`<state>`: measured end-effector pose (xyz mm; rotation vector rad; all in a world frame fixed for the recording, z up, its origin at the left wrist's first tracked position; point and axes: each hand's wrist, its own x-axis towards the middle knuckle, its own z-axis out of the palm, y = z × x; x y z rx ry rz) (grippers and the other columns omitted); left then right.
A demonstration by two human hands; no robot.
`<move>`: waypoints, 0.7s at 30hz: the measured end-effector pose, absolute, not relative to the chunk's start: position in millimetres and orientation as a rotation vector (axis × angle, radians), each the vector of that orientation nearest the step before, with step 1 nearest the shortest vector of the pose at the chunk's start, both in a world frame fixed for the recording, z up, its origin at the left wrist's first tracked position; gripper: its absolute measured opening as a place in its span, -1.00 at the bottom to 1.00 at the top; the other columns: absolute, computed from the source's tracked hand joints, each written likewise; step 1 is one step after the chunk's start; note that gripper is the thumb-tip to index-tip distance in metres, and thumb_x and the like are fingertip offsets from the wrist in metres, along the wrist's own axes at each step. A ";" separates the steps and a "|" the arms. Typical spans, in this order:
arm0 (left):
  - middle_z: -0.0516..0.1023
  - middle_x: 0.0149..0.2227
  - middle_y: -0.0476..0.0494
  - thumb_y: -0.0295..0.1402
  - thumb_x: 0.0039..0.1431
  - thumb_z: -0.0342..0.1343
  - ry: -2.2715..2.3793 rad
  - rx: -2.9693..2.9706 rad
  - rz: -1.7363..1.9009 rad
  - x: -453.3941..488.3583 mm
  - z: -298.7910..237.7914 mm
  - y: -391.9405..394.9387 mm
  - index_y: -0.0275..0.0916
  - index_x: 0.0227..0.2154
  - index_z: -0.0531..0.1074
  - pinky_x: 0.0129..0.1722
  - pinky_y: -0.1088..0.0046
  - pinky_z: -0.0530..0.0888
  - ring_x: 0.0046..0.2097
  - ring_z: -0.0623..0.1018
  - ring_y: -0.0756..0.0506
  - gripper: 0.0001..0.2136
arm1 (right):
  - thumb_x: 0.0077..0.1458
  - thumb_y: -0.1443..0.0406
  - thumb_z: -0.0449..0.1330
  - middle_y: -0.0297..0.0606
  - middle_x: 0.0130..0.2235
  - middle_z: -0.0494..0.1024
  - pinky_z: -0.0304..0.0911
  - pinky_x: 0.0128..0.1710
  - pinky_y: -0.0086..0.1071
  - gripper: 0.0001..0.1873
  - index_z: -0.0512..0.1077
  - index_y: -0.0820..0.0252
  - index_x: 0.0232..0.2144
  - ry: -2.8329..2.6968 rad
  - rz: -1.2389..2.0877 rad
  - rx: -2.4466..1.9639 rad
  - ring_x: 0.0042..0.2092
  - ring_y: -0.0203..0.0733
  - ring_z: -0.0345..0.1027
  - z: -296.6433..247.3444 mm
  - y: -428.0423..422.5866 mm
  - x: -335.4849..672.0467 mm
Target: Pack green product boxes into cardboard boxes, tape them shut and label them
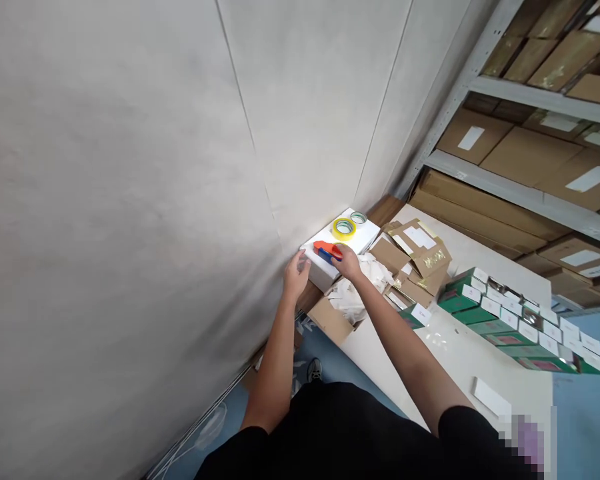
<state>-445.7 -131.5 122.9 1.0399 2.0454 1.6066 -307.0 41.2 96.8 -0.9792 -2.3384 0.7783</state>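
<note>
A white box [365,239] stands on the table against the wall. On it lie an orange and blue tape dispenser [326,251], a yellow tape roll [343,228] and a smaller clear roll [359,217]. My right hand [349,263] is closed on the dispenser's near end. My left hand [296,273] grips the box's near left corner, fingers curled over its edge.
Flattened brown cartons [415,257] and crumpled white paper [357,293] lie beside the box. Rows of green and white small boxes [520,323] cover the table's right part. A metal shelf rack [525,193] holds brown cartons. A white wall [130,200] fills the left.
</note>
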 end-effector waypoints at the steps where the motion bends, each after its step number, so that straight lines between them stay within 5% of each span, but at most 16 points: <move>1: 0.52 0.14 -0.27 -0.29 0.34 0.09 2.063 1.010 1.634 -451.7 121.9 -136.9 -0.18 0.19 0.43 -0.07 0.35 0.57 0.02 0.59 -0.15 -0.62 | 0.05 0.29 0.28 -0.02 0.13 0.50 0.19 0.28 -0.08 -0.59 0.51 0.23 -0.01 -2.381 0.731 -1.012 0.20 0.10 0.30 94.0 42.7 -317.6; 6: 0.50 0.14 -0.27 -0.31 0.31 0.08 2.197 0.888 1.740 -470.6 118.4 -159.5 -0.19 0.10 0.47 -0.17 0.40 0.57 -0.13 0.60 -0.09 -0.66 | 0.04 0.39 0.27 -0.01 -0.11 0.57 0.22 0.17 -0.11 -0.84 0.52 0.27 -0.25 -2.568 0.588 -1.170 0.06 0.07 0.36 73.4 45.2 -334.5; 21: 0.54 0.02 -0.25 -0.34 0.25 0.08 2.048 1.090 1.810 -412.3 129.9 -89.0 -0.20 0.04 0.49 -0.26 0.41 0.56 -0.19 0.59 -0.09 -0.69 | 0.29 0.32 0.05 -0.03 -0.14 0.46 0.21 0.00 -0.08 -0.82 0.44 0.16 -0.15 -2.095 0.114 -1.323 -0.04 0.10 0.26 106.9 19.1 -188.4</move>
